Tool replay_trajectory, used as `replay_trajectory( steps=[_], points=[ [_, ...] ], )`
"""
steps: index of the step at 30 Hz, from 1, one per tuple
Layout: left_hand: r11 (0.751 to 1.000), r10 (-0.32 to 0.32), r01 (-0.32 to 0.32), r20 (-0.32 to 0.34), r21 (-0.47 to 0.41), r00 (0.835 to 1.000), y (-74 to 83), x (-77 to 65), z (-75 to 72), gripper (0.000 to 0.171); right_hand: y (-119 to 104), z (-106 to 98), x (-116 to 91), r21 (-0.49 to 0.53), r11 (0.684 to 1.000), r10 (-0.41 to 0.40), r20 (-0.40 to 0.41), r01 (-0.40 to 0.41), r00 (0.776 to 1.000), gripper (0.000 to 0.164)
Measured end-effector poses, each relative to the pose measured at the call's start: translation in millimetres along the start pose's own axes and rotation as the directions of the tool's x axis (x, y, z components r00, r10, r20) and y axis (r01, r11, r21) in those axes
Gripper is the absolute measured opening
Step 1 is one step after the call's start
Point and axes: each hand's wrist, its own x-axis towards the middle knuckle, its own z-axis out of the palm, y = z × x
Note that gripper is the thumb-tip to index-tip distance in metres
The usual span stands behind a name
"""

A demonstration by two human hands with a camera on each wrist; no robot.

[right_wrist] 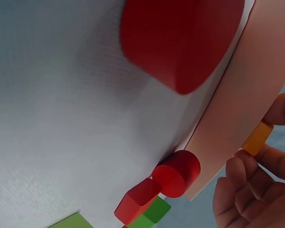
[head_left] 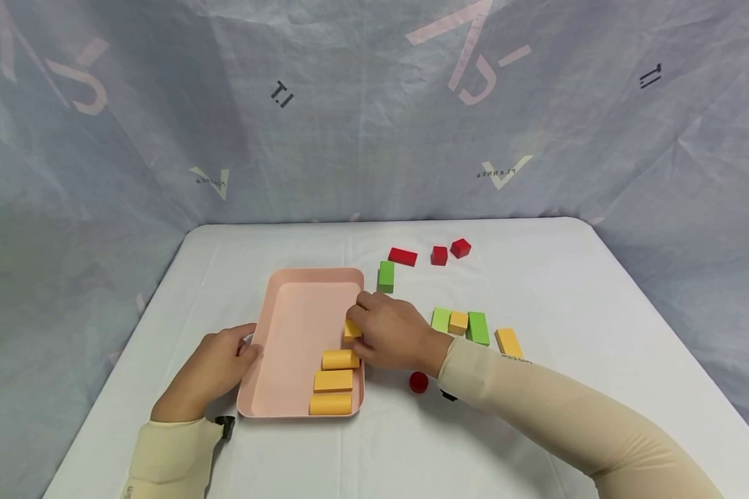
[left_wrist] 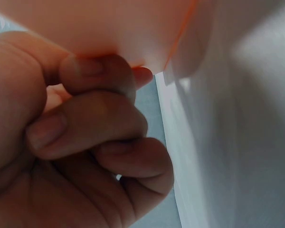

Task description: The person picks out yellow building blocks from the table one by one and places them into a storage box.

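Observation:
A shallow pink tray (head_left: 293,326) lies on the table, and my left hand (head_left: 215,366) grips its left rim. In the left wrist view, that hand's fingers curl under the tray's side. My right hand (head_left: 394,334) pinches a yellow block (head_left: 351,330) over the tray's right side. The right wrist view shows this yellow block (right_wrist: 258,137) between thumb and fingers, by the tray wall (right_wrist: 237,99). Along the tray's right side lie a rounded yellow block (head_left: 340,359), a flat yellow block (head_left: 333,381) and another rounded yellow block (head_left: 330,404).
Right of the tray are green blocks (head_left: 478,328), a small yellow block (head_left: 458,322), a yellow bar (head_left: 508,342) and a red cylinder (head_left: 419,382). Farther back lie a green block (head_left: 385,277), a red bar (head_left: 402,257) and two red cubes (head_left: 440,256). A red cylinder (right_wrist: 176,173) stands beside the tray wall.

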Motion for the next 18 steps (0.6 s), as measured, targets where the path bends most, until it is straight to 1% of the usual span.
replay_trajectory(
  steps=[5, 11, 18],
  points=[
    [1.000, -0.007, 0.007, 0.002, 0.000, 1.000, 0.3, 0.3, 0.4, 0.028, 0.8, 0.9, -0.3, -0.007, 1.000, 0.019, 0.003, -0.018, 1.000, 0.022],
    [1.000, -0.013, 0.013, 0.005, -0.006, 1.000, 0.4, 0.3, 0.5, 0.028, 0.9, 0.4, -0.7, -0.003, 1.000, 0.021, 0.001, -0.021, 1.000, 0.021],
    [1.000, -0.002, 0.002, 0.002, -0.006, 1.000, 0.8, -0.4, -0.5, 0.027, 2.5, 2.3, -0.6, 0.000, 1.000, 0.019, -0.001, -0.019, 1.000, 0.024]
  ],
)
